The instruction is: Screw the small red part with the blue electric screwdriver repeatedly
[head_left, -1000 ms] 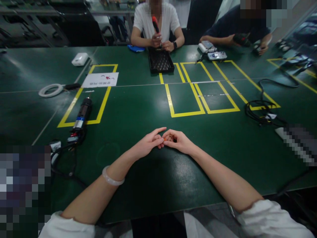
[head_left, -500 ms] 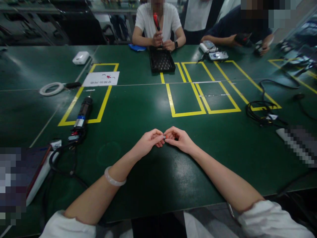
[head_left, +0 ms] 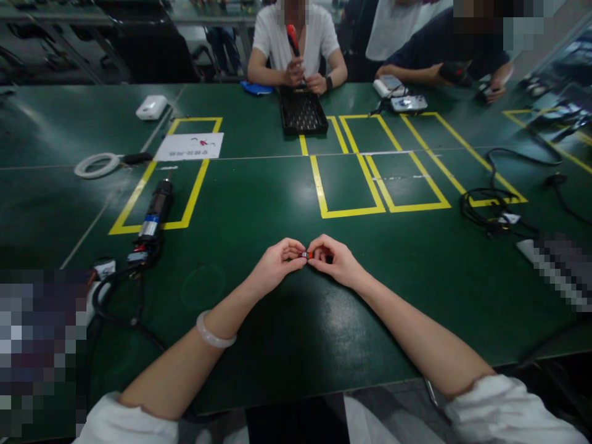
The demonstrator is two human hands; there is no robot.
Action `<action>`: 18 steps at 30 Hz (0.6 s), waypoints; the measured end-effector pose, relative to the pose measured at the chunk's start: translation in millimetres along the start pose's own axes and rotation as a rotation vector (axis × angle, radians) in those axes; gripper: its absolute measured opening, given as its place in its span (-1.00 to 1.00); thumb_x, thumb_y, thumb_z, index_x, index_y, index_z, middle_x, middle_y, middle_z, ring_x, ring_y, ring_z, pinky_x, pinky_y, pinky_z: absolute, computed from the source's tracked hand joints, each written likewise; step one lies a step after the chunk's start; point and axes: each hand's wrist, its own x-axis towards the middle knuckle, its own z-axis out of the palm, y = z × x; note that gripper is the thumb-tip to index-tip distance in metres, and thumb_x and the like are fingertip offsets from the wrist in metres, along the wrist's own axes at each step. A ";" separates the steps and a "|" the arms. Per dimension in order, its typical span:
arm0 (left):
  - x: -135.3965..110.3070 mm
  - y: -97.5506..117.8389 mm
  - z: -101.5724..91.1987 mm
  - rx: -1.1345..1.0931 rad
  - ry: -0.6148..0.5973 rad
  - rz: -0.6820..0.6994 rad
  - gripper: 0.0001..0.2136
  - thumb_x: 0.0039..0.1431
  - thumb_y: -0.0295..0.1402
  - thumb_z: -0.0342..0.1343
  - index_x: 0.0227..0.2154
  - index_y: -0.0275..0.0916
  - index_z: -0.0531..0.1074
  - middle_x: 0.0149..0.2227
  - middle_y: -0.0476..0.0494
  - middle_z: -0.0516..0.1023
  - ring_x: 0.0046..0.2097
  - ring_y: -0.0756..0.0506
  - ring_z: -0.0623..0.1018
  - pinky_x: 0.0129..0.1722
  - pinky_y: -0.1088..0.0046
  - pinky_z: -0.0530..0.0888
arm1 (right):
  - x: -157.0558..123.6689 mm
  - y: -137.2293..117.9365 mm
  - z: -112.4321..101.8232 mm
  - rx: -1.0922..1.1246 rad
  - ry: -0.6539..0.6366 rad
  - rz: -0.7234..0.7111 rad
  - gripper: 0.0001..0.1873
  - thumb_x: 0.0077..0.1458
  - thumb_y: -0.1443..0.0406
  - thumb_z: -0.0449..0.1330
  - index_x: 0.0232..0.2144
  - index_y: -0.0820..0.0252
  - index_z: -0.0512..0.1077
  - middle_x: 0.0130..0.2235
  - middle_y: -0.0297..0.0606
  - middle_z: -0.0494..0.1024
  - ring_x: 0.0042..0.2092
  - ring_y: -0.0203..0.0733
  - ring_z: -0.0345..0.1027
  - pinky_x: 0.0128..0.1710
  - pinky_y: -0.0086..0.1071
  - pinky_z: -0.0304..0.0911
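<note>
My left hand [head_left: 276, 263] and my right hand [head_left: 333, 259] meet just above the green table [head_left: 259, 209], fingertips pinched together. Between them is a tiny orange-red and silver part [head_left: 306, 254], held at both ends by the two hands. A pale bangle [head_left: 213, 329] sits on my left wrist. Both forearms rest on the table near its front edge.
A cylindrical power tool [head_left: 152, 217] with a black cable lies at the left inside a yellow outline. A tape roll [head_left: 96, 164], a paper sheet [head_left: 189, 147] and a white box [head_left: 150, 106] lie beyond. A black tray [head_left: 301, 112] stands before a seated person; coiled cables [head_left: 491, 206] lie right.
My left fingers have curled from loosely stretched into a pinch. The small part now shows more plainly between the two hands, which have lifted slightly.
</note>
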 end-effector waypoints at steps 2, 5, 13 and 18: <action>-0.2 0.3 -0.5 0.023 -0.007 0.008 -0.74 0.02 -0.33 0.27 -0.25 -0.30 0.38 -0.23 -0.13 0.49 -0.19 -0.04 0.50 -0.09 0.36 0.41 | 0.1 -0.6 -0.4 -0.036 0.004 0.003 -0.81 0.08 0.29 0.26 -0.23 0.18 0.38 -0.35 -0.34 0.44 -0.42 -0.36 0.27 -0.48 -0.47 0.17; -0.5 -0.6 -0.5 0.042 -0.002 0.033 -0.75 0.02 -0.33 0.28 -0.28 -0.29 0.37 -0.25 -0.13 0.49 -0.21 -0.04 0.50 -0.10 0.35 0.41 | 0.1 0.1 -1.1 -0.104 0.019 -0.001 -0.78 0.05 0.29 0.29 -0.22 0.19 0.40 -0.35 -0.34 0.45 -0.41 -0.35 0.27 -0.44 -0.46 0.18; -1.9 10.6 -16.2 0.195 -0.067 0.011 -0.67 0.04 -0.24 0.25 -0.18 -0.29 0.37 -0.14 -0.21 0.50 -0.12 -0.10 0.53 -0.03 0.26 0.44 | -1.0 1.9 -4.4 -0.143 -0.011 0.002 -0.83 0.08 0.30 0.26 -0.24 0.20 0.43 -0.38 -0.35 0.45 -0.42 -0.35 0.25 -0.43 -0.45 0.16; -21.6 37.0 -94.6 0.785 0.212 0.048 -0.48 0.13 -0.07 0.11 0.08 -0.25 0.32 0.10 -0.28 0.42 0.10 -0.22 0.45 0.12 0.13 0.36 | -0.3 -0.8 -4.9 -0.112 -0.022 0.046 -0.83 0.07 0.31 0.26 -0.25 0.21 0.42 -0.42 -0.37 0.43 -0.44 -0.36 0.24 -0.44 -0.46 0.14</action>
